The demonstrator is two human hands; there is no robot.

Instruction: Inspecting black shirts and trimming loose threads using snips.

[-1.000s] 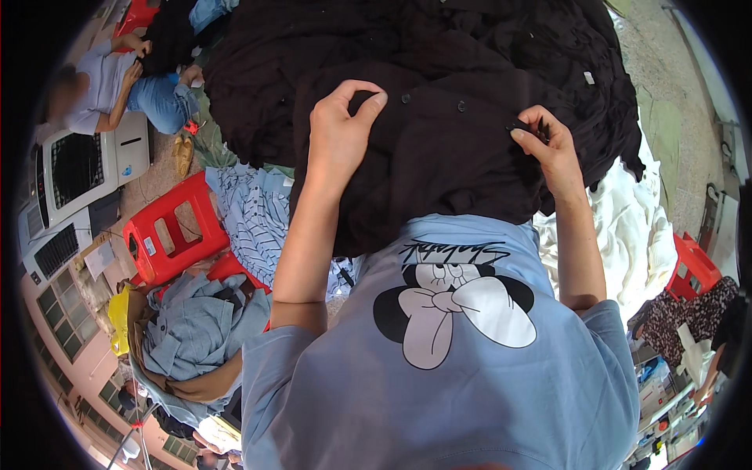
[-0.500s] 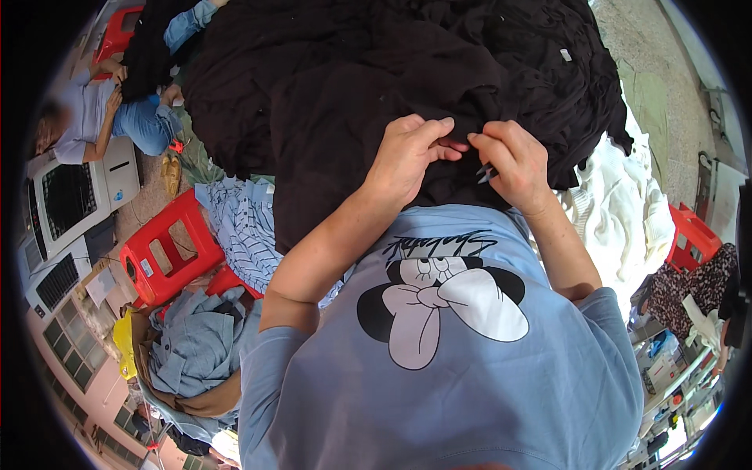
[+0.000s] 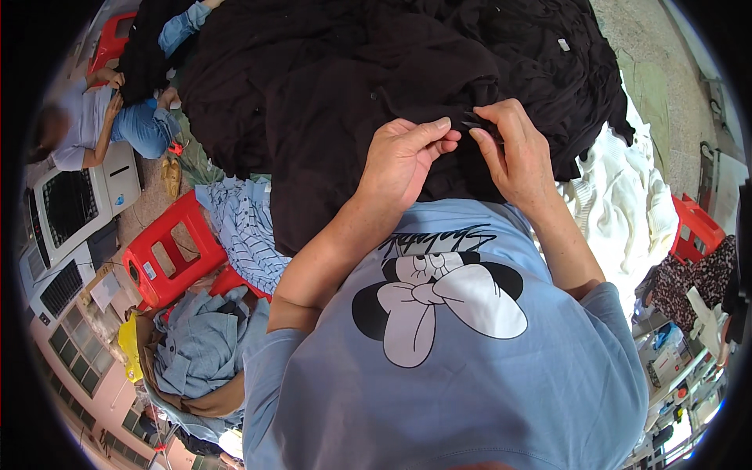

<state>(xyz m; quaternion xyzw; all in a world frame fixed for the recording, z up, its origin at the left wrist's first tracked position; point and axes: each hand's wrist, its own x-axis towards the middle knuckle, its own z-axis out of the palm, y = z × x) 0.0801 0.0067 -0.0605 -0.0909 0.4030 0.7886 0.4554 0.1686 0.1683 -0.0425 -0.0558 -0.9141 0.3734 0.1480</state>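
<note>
Hands: two are seen, the left hand [image 3: 403, 160] and the right hand [image 3: 513, 149], brought close together, fingertips nearly meeting.
Left hand: its fingers are curled and pinched on a fold of the black garment [image 3: 329, 117].
Right hand: a small edge of the same black cloth is gripped between thumb and fingers.
Black garment: one large dark piece is held up at chest height; it lies under and beyond both hands and hangs down toward the blue shirt [image 3: 470, 352] that is worn by the person.
Black pile: a heap of dark cloth [image 3: 470, 47] is spread behind the garment; separate pieces cannot be counted.
White cloth: one pale heap [image 3: 627, 211] is seen just right of the right forearm.
Striped cloth: one blue-striped piece [image 3: 247, 235] is draped at the left.
Stools: two red plastic stools are seen, one [image 3: 164, 254] left, one [image 3: 693, 227] right.
Other person: one is seated on the floor [image 3: 102, 125] at the upper left.
Room: a concrete floor [image 3: 666, 86] is seen, crowded with cloth and boxes.
</note>
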